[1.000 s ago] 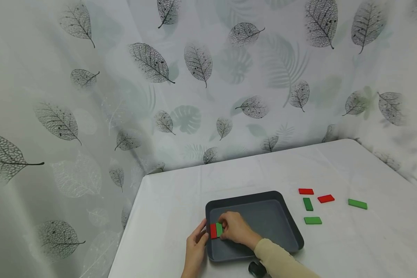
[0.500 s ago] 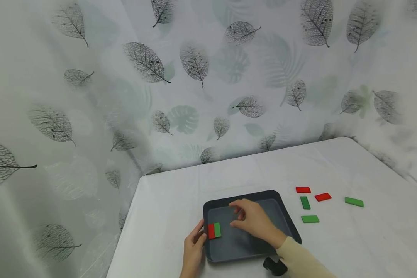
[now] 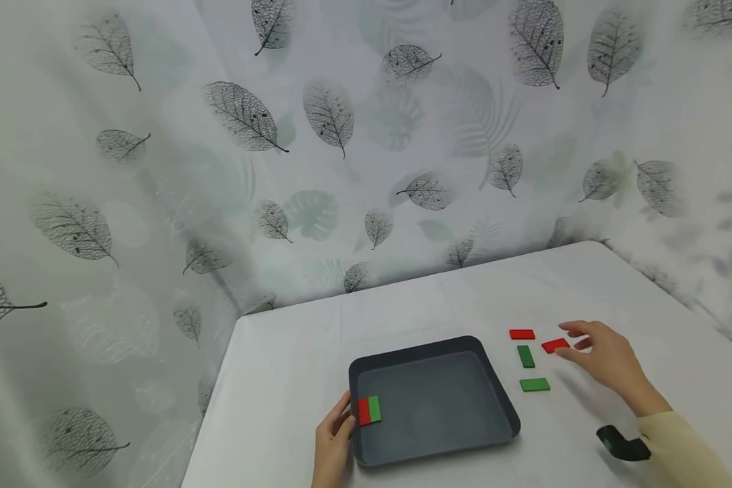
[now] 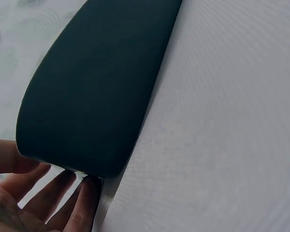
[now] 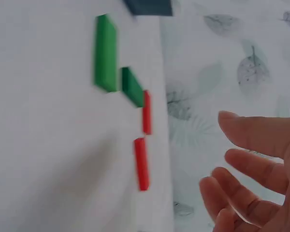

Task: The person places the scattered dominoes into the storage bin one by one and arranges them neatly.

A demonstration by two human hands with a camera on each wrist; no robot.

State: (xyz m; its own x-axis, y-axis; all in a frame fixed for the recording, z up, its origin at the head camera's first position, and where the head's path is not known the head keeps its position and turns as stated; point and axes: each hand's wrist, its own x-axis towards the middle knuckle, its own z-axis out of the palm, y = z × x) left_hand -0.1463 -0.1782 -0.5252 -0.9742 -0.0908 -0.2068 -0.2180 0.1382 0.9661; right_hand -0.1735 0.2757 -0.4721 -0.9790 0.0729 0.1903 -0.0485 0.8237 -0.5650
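Grey tray (image 3: 439, 407) sits on the table (image 3: 293, 366), red block (image 3: 364, 411) and green block (image 3: 375, 409) side by side at its left end, left hand (image 3: 331, 444) touching that wall, fingers spread, right hand (image 3: 610, 362) (fingers wide) hovering by a loose red block (image 3: 552, 346).

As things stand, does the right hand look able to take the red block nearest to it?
Probably yes: the right hand is open, appears empty and hovers close to this red block, with nothing visible blocking the way.
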